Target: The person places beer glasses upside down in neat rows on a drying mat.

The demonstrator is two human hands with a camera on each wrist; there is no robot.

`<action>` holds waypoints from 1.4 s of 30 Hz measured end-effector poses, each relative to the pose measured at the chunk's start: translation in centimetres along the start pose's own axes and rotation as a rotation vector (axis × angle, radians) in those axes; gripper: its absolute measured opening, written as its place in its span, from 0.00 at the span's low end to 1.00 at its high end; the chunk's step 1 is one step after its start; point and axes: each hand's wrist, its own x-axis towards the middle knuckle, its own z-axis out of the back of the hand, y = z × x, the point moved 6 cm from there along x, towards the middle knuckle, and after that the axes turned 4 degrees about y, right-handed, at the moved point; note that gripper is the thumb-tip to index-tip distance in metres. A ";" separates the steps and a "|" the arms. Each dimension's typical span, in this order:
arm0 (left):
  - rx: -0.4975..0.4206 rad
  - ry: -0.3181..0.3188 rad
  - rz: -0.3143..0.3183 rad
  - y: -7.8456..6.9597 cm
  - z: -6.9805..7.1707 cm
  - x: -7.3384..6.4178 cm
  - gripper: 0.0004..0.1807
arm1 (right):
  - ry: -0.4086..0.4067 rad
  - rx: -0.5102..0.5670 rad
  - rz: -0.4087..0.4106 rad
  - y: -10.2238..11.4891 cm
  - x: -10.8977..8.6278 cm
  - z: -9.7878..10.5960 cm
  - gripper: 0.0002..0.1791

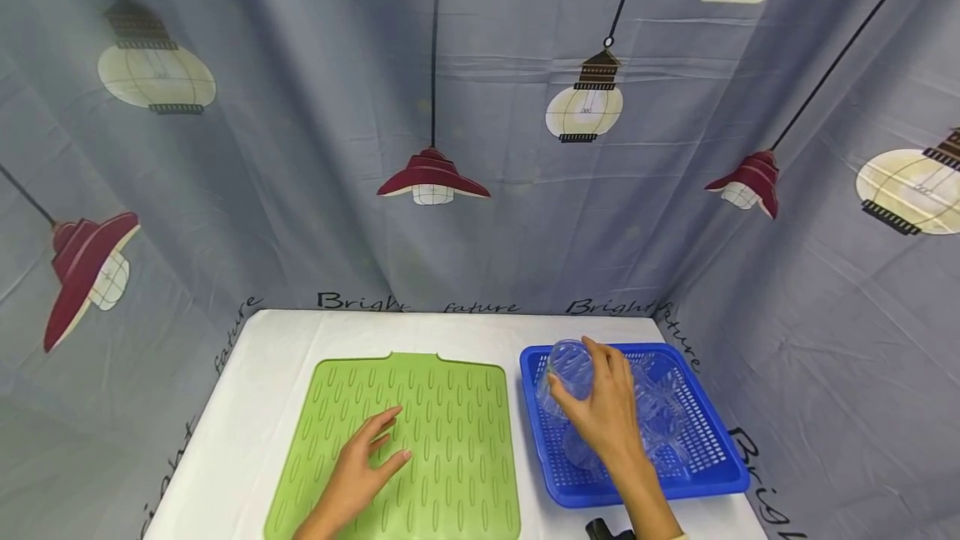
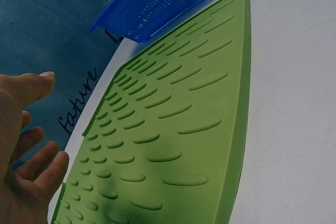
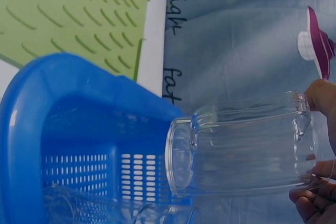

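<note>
My right hand grips a clear glass jar above the far left part of a blue plastic basket. The right wrist view shows the jar lying sideways in that picture, fingers and thumb around one end and a necked rim at the other. Below it, several clear glass pieces are in the basket, partly hidden by the hand and arm. Over a green ridged mat, my left hand is held with fingers spread and thumb apart, holding nothing.
A white-covered table carries the mat on the left and the basket on the right. Grey-blue curtain printed with lamps surrounds the back and sides. A small black object shows at the front edge by my right forearm.
</note>
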 end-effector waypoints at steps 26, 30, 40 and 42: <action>-0.037 0.054 0.043 0.2 -1.3 0.3 0.37 | 0.029 0.024 -0.010 1.9 0.1 -1.3 0.45; -0.027 0.052 0.019 -0.1 -1.4 0.1 0.36 | 0.030 0.035 0.000 2.4 0.0 -1.5 0.44; -0.062 0.080 0.049 -0.1 -1.8 0.5 0.38 | 0.039 0.061 0.012 3.3 0.0 -2.2 0.45; -0.068 0.078 0.053 0.0 -1.8 0.5 0.38 | 0.043 0.062 0.013 3.4 0.0 -2.3 0.45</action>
